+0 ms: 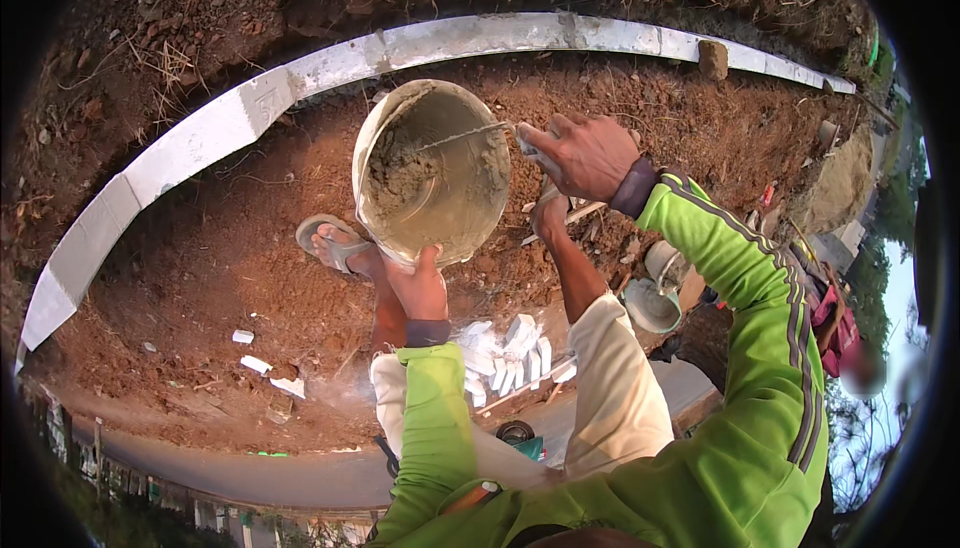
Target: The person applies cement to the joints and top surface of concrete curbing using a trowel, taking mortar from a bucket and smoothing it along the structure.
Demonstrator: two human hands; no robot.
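A mortar-smeared bucket (462, 200) is tilted so that its open mouth shows, with wet grey mortar (398, 170) clinging inside. My left hand (422, 291) grips the bucket's near rim, thumb over the edge. In my right hand (588, 156), closed around its handle, is a trowel (462, 137); its blade appears edge-on and reaches into the bucket's mouth. The blade's tip lies near the mortar, and I cannot tell whether it touches. Beyond the bucket runs a curved row of pale concrete kerb blocks (430, 40), with grey mortar at some joints.
My sandalled foot (335, 243) stands on red soil left of the bucket. Broken white pieces (510, 353) lie piled between my legs. A second bucket (652, 305) sits to the right. A brown block (713, 60) rests against the kerb. Behind is a paved road (300, 473).
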